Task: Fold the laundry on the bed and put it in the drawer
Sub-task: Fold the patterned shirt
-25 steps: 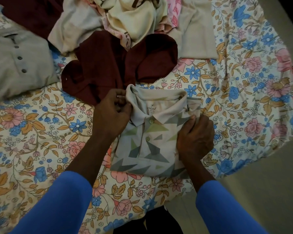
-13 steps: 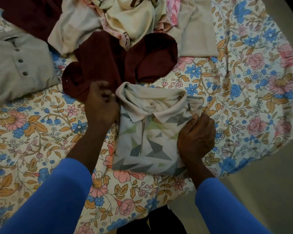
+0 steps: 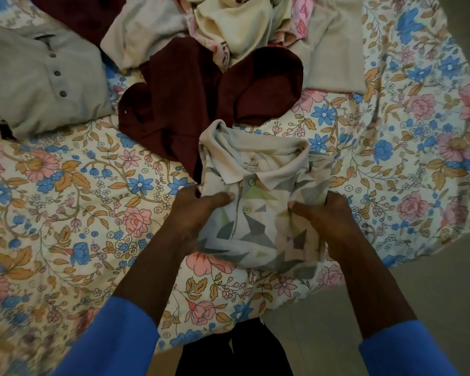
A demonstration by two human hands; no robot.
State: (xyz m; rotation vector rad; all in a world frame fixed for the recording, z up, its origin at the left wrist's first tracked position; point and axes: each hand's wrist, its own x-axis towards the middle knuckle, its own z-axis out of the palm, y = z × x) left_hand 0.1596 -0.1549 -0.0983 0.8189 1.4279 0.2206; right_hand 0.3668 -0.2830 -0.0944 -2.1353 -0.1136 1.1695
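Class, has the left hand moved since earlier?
Yes. The left hand came toward the person, away from the maroon garment, onto the polo shirt.

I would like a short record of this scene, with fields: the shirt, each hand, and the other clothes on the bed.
Shirt: folded polo shirt, geometric print, collar away from the person.
Left grip: left hand holds the shirt's left side, thumb on top.
Right grip: right hand holds its right side, thumb on top.
Other clothes: maroon garment, cream garment, grey buttoned shirt.
Surface: floral bedsheet.
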